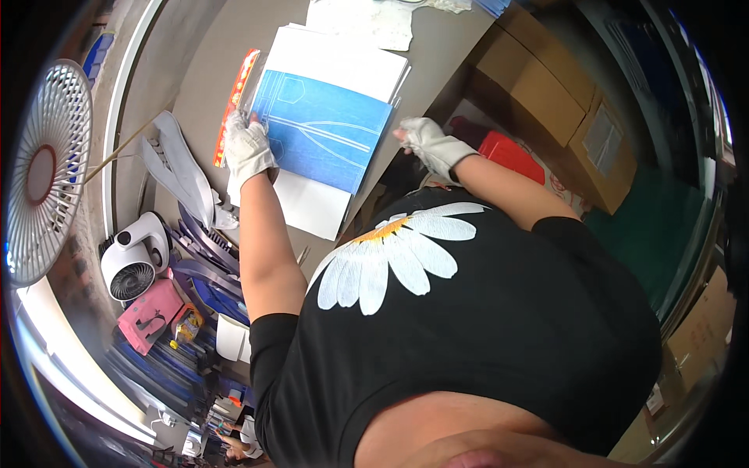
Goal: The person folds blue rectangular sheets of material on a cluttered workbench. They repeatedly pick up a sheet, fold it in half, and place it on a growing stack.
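My left hand [250, 148], in a white glove with bare fingertips, is closed at the left side of a blue denim-print sheet [328, 125]. Its fingers grip the edge of a clear plastic sleeve with a red-orange patterned strip [236, 97]. The blue sheet lies on a stack of white sheets [312, 207], which shows above and below it. Just right of the stack, past the table's edge, my right hand [429, 146] hangs in a matching glove. Its fingers are curled in; whether they hold anything small is hidden.
White papers [363, 22] lie at the table's far end. On the left stand a white fan [48, 171] and a smaller white fan [133, 261], near a pink bag [152, 312]. Cardboard boxes [538, 70] and a red item [511, 160] are at the right. Another person [246, 441] sits lower left.
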Demonstrator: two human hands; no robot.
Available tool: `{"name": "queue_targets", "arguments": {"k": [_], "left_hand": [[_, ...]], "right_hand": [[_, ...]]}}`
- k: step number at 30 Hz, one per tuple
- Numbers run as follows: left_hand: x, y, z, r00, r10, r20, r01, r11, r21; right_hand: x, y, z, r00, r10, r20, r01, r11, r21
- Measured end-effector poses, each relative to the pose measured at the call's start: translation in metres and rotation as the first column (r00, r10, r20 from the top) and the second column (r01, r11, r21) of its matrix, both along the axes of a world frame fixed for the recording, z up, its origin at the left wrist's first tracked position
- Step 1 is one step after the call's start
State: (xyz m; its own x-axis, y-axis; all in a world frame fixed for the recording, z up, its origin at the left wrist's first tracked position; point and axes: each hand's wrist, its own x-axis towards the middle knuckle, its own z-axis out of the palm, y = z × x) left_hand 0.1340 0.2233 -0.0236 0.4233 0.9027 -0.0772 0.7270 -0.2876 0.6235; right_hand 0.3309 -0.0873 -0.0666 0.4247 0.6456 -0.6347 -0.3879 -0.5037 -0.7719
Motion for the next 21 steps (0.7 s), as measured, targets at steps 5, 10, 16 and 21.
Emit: {"name": "queue_targets", "arguments": {"k": [5, 10, 16, 21], "left_hand": [[-0.019, -0.021, -0.01, 0.989, 0.026, 0.148, -0.043, 0.993, 0.11], [-0.128, -0.032, -0.08, 0.943, 0.327, 0.062, -0.327, 0.945, -0.002], [-0.181, -0.073, -0.094, 0.864, 0.486, 0.134, -0.369, 0.791, -0.489], [-0.151, -0.112, -0.059, 0.534, 0.79, 0.302, -0.363, 0.536, -0.762]], "right_hand": [[0.004, 0.041, 0.0, 0.988, -0.027, -0.149, -0.005, 0.978, -0.21], [0.019, 0.057, 0.016, 0.989, 0.025, -0.146, -0.037, 0.996, -0.081], [0.037, 0.078, 0.024, 0.935, 0.161, -0.316, -0.154, 0.987, 0.047], [0.047, 0.091, 0.055, 0.874, 0.358, -0.33, -0.389, 0.921, -0.031]]}}
